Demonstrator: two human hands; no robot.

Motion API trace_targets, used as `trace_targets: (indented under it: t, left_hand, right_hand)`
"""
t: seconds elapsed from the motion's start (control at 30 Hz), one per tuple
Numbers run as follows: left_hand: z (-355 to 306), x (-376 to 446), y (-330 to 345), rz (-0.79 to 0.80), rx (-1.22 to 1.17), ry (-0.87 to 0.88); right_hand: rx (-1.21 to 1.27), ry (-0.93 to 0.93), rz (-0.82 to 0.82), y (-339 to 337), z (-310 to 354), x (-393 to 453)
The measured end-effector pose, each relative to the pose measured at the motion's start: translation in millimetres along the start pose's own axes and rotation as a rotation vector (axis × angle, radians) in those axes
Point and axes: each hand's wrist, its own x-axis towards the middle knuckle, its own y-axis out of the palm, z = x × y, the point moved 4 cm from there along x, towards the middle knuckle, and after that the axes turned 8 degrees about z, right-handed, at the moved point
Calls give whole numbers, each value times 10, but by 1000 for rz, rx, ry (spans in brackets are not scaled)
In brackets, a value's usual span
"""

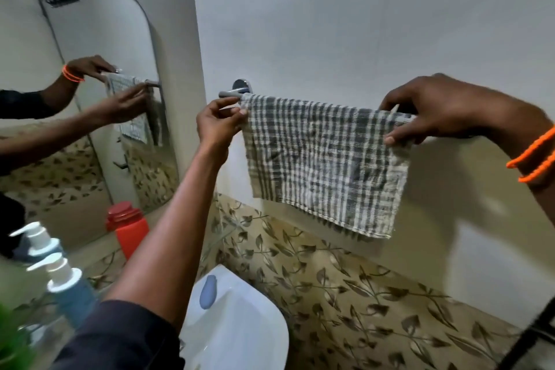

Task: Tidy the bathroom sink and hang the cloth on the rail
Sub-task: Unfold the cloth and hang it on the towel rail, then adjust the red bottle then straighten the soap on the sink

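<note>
A grey-and-cream checked cloth [324, 159] hangs folded over the chrome rail [229, 94] on the white wall. My left hand [220, 122] pinches the cloth's upper left corner just below the rail's end. At the cloth's upper right edge my right hand [444, 111] grips it where it lies over the rail, thumb in front. The rail's right part is hidden by cloth and hand. Its round wall mount [241, 85] shows above the left end.
A mirror [75, 99] on the left wall reflects both hands. Below it stand a red bottle [129, 228] and a blue pump bottle [67, 285]. A white toilet cistern [234, 318] with a blue button sits under the rail. Leaf-patterned tiles [360, 294] cover the lower wall.
</note>
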Motion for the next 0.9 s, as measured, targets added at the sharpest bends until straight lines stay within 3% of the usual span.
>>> trace_targets:
  t: [0.07, 0.2, 0.27, 0.3, 0.37, 0.47, 0.53, 0.63, 0.73, 0.8, 0.9]
  left_hand:
    - [41, -9, -50, -64, 37, 30]
    - [388, -282, -410, -318, 149, 2]
    - [772, -587, -700, -390, 212, -69]
    - [1002, -765, -844, -429, 224, -116]
    - [1409, -1165, -1243, -531, 207, -194]
    - [1704, -1750, -1850, -736, 378, -254]
    - [1696, -2031, -2160, -844, 563, -254]
    - [1604, -2156, -2452, -864, 814, -246]
    - [1629, -2025, -2597, -769, 1001, -422]
    - [1665, -1933, -2656, -699, 1052, -471]
    - [1747, -1865, -2696, -584, 1025, -455]
  right_hand:
    - [-80, -3, -91, 9, 57, 42]
    - [176, -230, -737, 308, 628, 142]
    - [311, -428, -822, 874, 1220, 360]
    - [395, -520, -737, 1227, 1516, 507]
    - [622, -622, -401, 2020, 2155, 888]
    - [830, -601, 97, 3088, 2920, 1437]
    - [920, -561, 295, 3552, 3312, 1733]
    - [1088, -504, 420, 3906, 3679, 2068]
    - [1203, -531, 603, 4112, 3834, 2311]
    - [1208, -591, 713, 4190, 3845, 2338]
    - [1223, -694, 697, 4255, 3805, 2340]
